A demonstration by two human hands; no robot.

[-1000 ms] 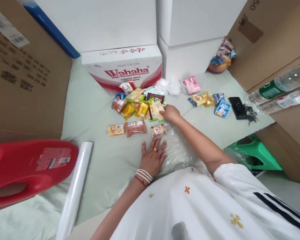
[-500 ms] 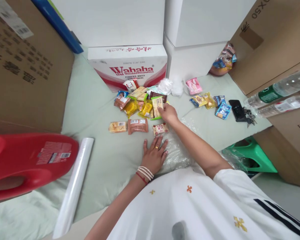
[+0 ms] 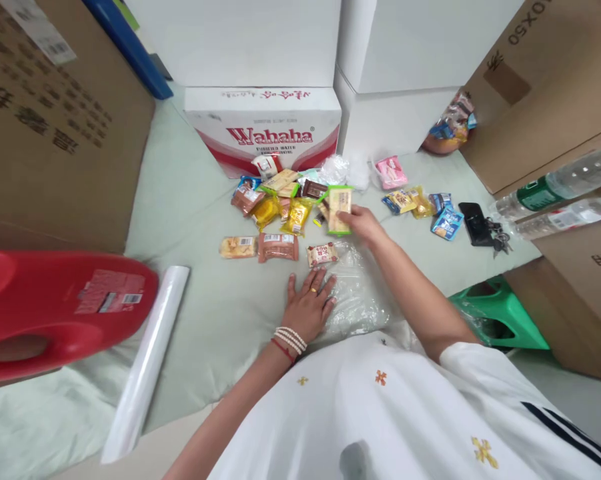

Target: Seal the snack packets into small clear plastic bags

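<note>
Between the thumb and fingers of my right hand (image 3: 366,225) is a packet of crackers (image 3: 339,208) with green edges, held at the right side of a snack pile. My left hand (image 3: 309,305) lies flat with spread fingers on the cloth, its fingertips close to a small red-and-cream snack packet (image 3: 322,254). A brown wrapped snack (image 3: 278,247) and a clear-wrapped pastry (image 3: 238,247) line up left of that packet. The pile behind them includes yellow packets (image 3: 297,215) and another cracker packet (image 3: 281,181). Beside my left hand spreads a clear plastic bag (image 3: 357,303).
A Wahaba-style water carton (image 3: 265,127) and white boxes (image 3: 400,120) stand behind the snacks. To the right are blue and yellow packets (image 3: 399,201), a phone (image 3: 475,223), keys (image 3: 501,241) and bottles (image 3: 565,183). A red jug (image 3: 115,333) and white roll (image 3: 147,360) lie left.
My right hand has moved right with the cracker packet, away from the pile's middle. The left hand stays flat in place. The whole view has shifted slightly.
</note>
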